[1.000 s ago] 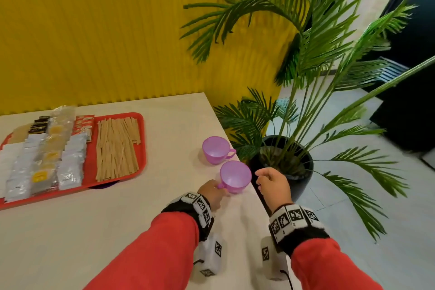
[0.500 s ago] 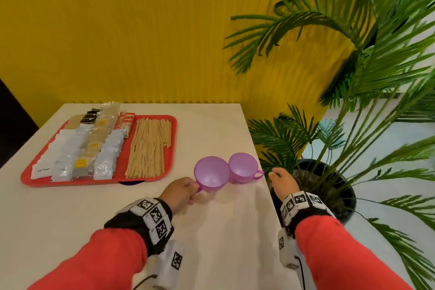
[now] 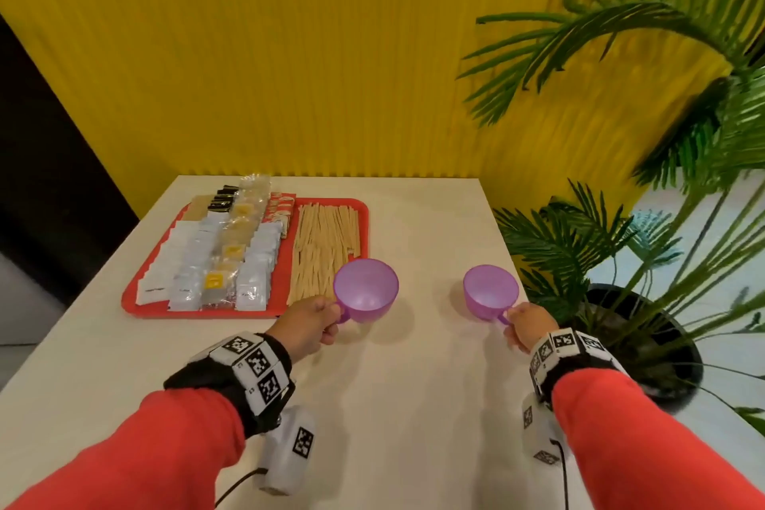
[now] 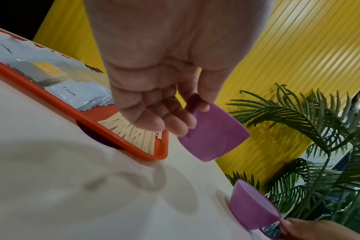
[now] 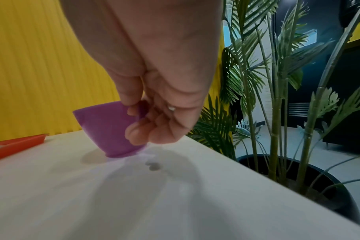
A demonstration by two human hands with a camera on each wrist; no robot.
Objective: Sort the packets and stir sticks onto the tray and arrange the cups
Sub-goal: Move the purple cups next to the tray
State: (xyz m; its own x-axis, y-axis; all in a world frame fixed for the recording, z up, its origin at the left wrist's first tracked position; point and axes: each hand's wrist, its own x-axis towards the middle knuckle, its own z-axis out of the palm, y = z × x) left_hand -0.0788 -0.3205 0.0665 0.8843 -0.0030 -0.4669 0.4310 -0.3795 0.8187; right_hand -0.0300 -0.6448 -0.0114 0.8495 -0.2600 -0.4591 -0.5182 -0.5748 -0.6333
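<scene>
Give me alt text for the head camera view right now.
Each hand pinches the handle of a purple plastic cup: left hand holds one cup raised beside the red tray of packets and wooden stir sticks; right hand holds the other near the table's right edge.

- The head view looked forward and down from above onto the table (image 3: pixel 393 406), taking in both forearms, with the yellow wall (image 3: pixel 289 54) far.
- The left wrist view looked close along the palm, rightward over the tray (image 4: pixel 121 144).
- The right wrist view sat low, near the tabletop.
- All three shared the right-hand cup (image 3: pixel 490 292).
</scene>
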